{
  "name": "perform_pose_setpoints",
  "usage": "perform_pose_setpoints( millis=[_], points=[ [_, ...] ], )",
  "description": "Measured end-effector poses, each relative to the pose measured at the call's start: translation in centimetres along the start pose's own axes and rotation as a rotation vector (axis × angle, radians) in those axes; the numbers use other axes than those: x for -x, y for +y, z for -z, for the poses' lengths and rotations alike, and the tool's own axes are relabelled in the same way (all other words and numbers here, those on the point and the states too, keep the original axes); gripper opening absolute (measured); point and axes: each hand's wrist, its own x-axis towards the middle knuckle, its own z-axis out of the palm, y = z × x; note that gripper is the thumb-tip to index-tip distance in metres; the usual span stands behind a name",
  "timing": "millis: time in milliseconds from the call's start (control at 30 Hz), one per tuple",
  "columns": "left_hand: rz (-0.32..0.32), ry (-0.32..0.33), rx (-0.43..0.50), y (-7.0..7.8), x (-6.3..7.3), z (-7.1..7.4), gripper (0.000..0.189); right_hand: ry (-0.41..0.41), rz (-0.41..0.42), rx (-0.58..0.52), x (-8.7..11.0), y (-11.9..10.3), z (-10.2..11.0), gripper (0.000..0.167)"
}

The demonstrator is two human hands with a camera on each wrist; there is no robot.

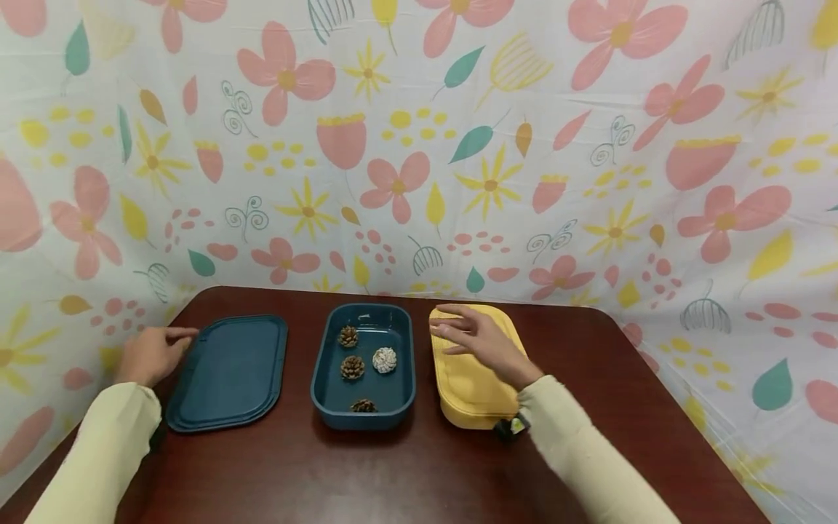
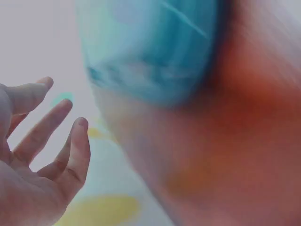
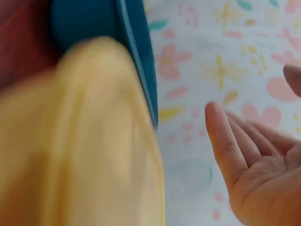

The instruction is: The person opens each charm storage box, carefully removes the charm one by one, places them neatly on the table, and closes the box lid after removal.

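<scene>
My left hand (image 1: 150, 355) is at the left edge of a flat dark-blue lid (image 1: 232, 371), holding nothing. Its fingers are apart and relaxed in the left wrist view, near the blurred blue lid (image 2: 150, 56). On the right, my right hand (image 1: 483, 342) hovers over a yellow lidded box (image 1: 478, 397), fingers loosely extended. The right wrist view has this hand (image 3: 256, 174) with nothing in it, beside the blurred yellow box (image 3: 103, 141). Between the hands stands a lidless blue box (image 1: 363, 421) containing three brown pine cones (image 1: 352, 367) and a white woven-looking ball (image 1: 384, 359).
The dark reddish-brown table (image 1: 314, 473) carries the lid and both boxes in a row. A flower-printed cloth (image 1: 419, 145) hangs behind the table and along its sides. Beside the right wrist, a small black item (image 1: 509, 427) sits at the yellow box's near corner.
</scene>
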Motion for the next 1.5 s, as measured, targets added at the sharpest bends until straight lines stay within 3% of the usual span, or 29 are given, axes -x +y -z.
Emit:
perform_pose_setpoints(
  millis=[100, 200, 300, 400, 567, 700, 867, 1000, 1100, 1200, 1500],
  points=[
    [-0.094, 0.063, 0.06, 3.8, -0.3, 0.0, 0.042, 0.086, 0.041, 0.142, 1.0, 0.8, 3.0, 0.042],
    [-0.199, 0.078, 0.137, 8.3, -0.1, -0.3, 0.043, 0.208, 0.093, 0.293, 2.1, 1.6, 5.1, 0.03],
    [-0.281, 0.015, 0.24, 12.7, 0.6, -0.9, 0.048, 0.306, 0.125, 0.412, 3.2, 2.5, 6.3, 0.026],
    [-0.339, -0.068, 0.337, 16.5, 1.4, -1.9, 0.054, 0.351, 0.133, 0.498, 4.1, 3.4, 7.1, 0.031],
    [-0.436, -0.159, 0.375, 20.9, 2.9, -3.8, 0.061, 0.299, 0.102, 0.54, 5.7, 5.2, 7.9, 0.059],
    [-0.475, -0.268, 0.367, 23.6, 4.4, -6.0, 0.071, 0.184, 0.061, 0.49, 6.8, 6.7, 8.3, 0.078],
    [-0.519, -0.386, 0.331, 27.3, 5.7, -9.8, 0.088, 0.063, 0.046, 0.402, 7.7, 8.7, 8.3, 0.095],
    [-0.589, -0.497, 0.287, 29.4, 6.7, -12.8, 0.1, 0.043, 0.034, 0.404, 8.2, 9.6, 8.1, 0.102],
    [-0.587, -0.555, 0.253, 30.3, 7.3, -14.1, 0.105, 0.053, 0.042, 0.428, 8.2, 10.0, 7.9, 0.104],
    [-0.552, -0.57, 0.235, 30.9, 7.7, -14.8, 0.105, 0.048, 0.064, 0.44, 8.2, 10.4, 7.7, 0.106],
    [-0.437, -0.472, 0.243, 32.5, 8.8, -16.4, 0.105, -0.026, 0.083, 0.455, 8.5, 10.8, 8.1, 0.12]
  ],
)
